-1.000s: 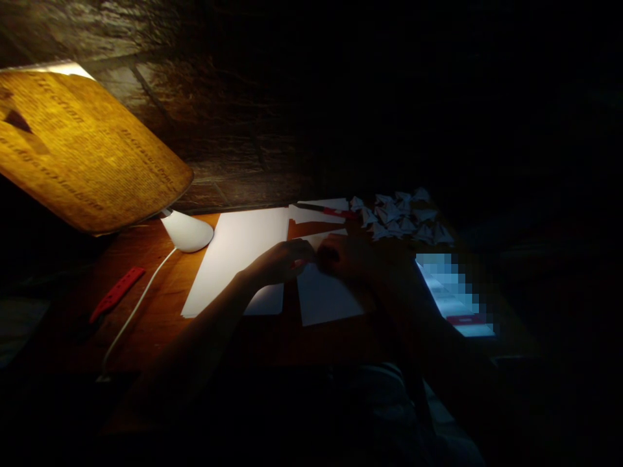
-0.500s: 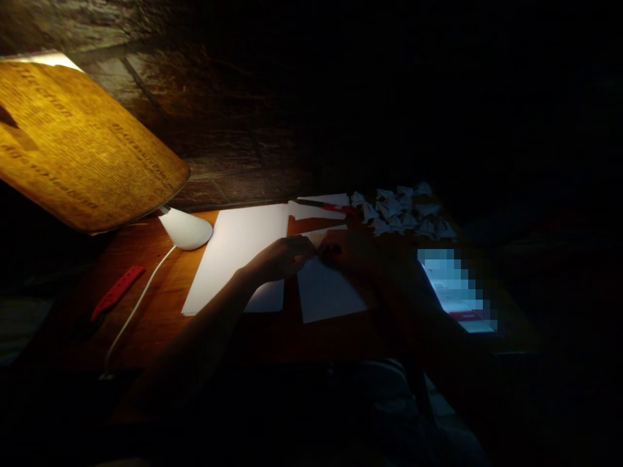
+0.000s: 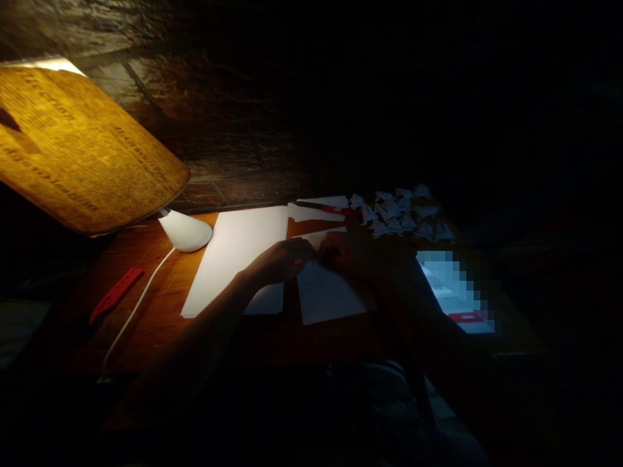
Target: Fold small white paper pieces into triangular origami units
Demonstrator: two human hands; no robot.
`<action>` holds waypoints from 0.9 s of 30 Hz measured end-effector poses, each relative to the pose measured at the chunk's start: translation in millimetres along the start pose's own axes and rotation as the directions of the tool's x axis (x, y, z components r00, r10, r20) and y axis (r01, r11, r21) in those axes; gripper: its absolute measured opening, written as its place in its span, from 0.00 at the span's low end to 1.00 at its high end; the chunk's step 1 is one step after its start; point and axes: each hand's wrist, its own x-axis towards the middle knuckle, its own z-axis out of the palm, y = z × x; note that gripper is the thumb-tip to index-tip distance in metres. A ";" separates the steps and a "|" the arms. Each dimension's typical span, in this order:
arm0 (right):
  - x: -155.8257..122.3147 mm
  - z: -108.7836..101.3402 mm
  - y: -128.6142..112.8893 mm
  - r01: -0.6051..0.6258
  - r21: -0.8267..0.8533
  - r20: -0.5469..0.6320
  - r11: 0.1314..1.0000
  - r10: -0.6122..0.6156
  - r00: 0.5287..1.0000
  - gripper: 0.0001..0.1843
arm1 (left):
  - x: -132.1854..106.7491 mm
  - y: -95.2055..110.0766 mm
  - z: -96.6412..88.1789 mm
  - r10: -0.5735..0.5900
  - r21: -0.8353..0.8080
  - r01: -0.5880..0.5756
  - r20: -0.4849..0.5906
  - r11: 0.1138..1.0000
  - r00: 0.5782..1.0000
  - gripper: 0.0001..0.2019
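White paper, apparently a single sheet (image 3: 331, 298), lies on the table (image 3: 170, 285) beneath both hands, just right of a paper stack (image 3: 248, 246). Left hand (image 3: 285, 256) and right hand (image 3: 345, 251) come close together over its far part, fingers curled; whether either grip is closed on something, I cannot tell in the gloom. Handwork this close would probably go best with steady wrists, light pressure and more light from the lamp (image 3: 107, 149). Left forearm (image 3: 219, 311) overlaps the stack. Beyond lie a red-and-black tool (image 3: 335, 209) and folded papers (image 3: 389, 211); a lit screen (image 3: 452, 295) sits rightward, a red strip (image 3: 117, 293) and cord (image 3: 141, 301) leftward.
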 end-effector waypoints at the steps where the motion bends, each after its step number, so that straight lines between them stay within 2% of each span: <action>1: 0.0 0.4 0.2 0.004 0.000 -0.003 1.000 -0.004 1.000 0.06 | -0.1 -0.3 0.2 -0.004 0.002 0.004 0.005 1.000 1.000 0.15; 6: -0.4 0.1 -3.6 0.000 -0.015 -0.022 1.000 0.000 1.000 0.05 | 0.0 1.0 1.4 -0.001 0.014 0.001 -0.009 1.000 1.000 0.14; 10: -0.6 -3.7 -7.9 0.022 0.003 0.009 1.000 -0.022 1.000 0.06 | 0.2 3.9 1.7 -0.023 0.026 0.023 -0.003 0.999 1.000 0.14; 22: -3.0 -14.5 -8.5 -0.016 -0.023 0.052 1.000 0.017 0.998 0.01 | 0.8 2.0 1.4 -0.001 -0.016 0.001 -0.020 1.000 1.000 0.18; 27: -4.6 -13.2 -3.1 -0.003 -0.002 -0.039 1.000 0.003 0.999 0.14 | 0.3 1.5 2.0 -0.017 0.041 0.017 0.014 0.999 1.000 0.16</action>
